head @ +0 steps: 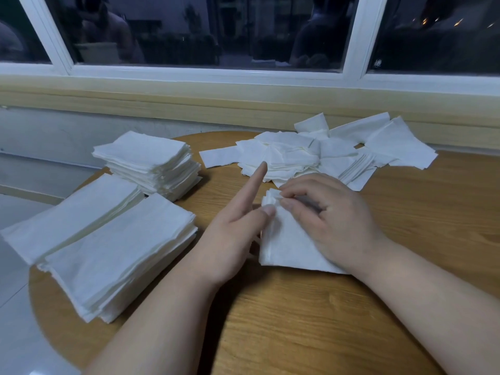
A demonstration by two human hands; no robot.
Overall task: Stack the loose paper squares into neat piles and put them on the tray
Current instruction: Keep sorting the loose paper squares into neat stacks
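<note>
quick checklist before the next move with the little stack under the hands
1. Small stack squared up: not ok, sheets fan out at its far corner.
2. Right hand holds the small stack: ok, fingers curled on its top.
3. Left hand free to help: ok, only the thumb touches the edge.
4. Tray ready: cannot tell, none in view.
5. Loose heap sorted: not ok, many sheets lie jumbled.
6. Neat piles on the left tidy: ok.

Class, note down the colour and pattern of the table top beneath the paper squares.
The table top is light brown wood grain; head view.
</note>
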